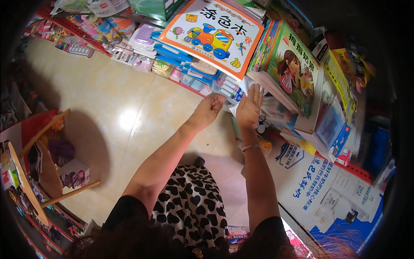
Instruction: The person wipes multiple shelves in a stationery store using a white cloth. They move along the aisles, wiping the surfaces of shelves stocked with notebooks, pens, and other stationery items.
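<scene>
My right hand [250,105] lies long and flat, fingers together, over a crumpled white cloth or tissue [242,87] that shows at its edges. It is beside the packaged goods on a shelf, just below a colouring book [213,35] with a train on its cover. To the left, my left hand [210,108] has its fingers curled in front of the shelf edge. Whether something small is pinched in it cannot be made out. Small boxed items with pale tubes [229,87] sit between and behind the two hands.
Picture books [296,69] stand upright at the right in a cardboard box [307,126]. A white and blue board [297,184] with writing lies lower right. At left, a wooden stool [27,184] lies tipped on the tiled floor [129,119]. Stocked shelves [81,35] line the upper left.
</scene>
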The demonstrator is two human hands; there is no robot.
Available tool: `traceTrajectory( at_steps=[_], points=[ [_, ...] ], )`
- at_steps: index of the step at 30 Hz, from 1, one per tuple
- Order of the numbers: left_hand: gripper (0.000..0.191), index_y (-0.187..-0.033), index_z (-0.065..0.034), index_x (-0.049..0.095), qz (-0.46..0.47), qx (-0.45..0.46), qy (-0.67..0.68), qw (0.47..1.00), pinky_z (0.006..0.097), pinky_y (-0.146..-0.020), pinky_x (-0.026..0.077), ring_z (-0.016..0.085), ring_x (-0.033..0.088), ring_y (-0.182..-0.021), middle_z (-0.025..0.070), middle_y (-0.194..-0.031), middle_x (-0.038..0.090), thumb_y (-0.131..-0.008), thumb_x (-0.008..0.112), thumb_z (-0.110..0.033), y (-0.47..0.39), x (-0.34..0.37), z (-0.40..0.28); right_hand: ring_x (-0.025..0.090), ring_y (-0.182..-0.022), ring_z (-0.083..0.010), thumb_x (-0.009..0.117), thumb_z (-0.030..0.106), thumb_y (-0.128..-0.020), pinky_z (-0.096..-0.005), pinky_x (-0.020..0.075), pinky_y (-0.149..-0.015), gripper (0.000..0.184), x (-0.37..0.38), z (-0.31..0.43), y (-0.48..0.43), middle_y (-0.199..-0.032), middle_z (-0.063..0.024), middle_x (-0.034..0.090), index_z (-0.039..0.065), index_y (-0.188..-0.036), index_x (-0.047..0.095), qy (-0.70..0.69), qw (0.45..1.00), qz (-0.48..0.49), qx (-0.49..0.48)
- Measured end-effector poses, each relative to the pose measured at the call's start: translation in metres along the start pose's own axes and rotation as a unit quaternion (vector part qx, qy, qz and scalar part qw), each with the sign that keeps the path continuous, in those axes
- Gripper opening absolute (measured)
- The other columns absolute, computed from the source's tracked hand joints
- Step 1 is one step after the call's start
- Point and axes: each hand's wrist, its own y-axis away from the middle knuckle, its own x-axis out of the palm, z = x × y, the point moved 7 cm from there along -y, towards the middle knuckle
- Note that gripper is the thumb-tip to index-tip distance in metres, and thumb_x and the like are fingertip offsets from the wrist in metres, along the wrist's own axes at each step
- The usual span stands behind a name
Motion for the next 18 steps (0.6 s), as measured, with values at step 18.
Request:
traceTrajectory(
  at_steps=[18],
  points=[
    [0.031,-0.125,-0.0035,0.056,0.030,0.114,0.080,0.990,0.0336,-0.090,0.048,0.018,0.058,-0.104,0.0089,-0.110,0.063,-0.097,0.058,-0.016,0.049,-0.006,-0.046,0.034,-0.143,-0.0369,0.050,0.003,-0.097,-0.0423,0.0329,-0.115,0.043,-0.124,0.102,0.065,-0.150,-0.0263,0.037,-0.007,-0.138,0.045,-0.393,0.877,0.268,-0.073]
  ],
)
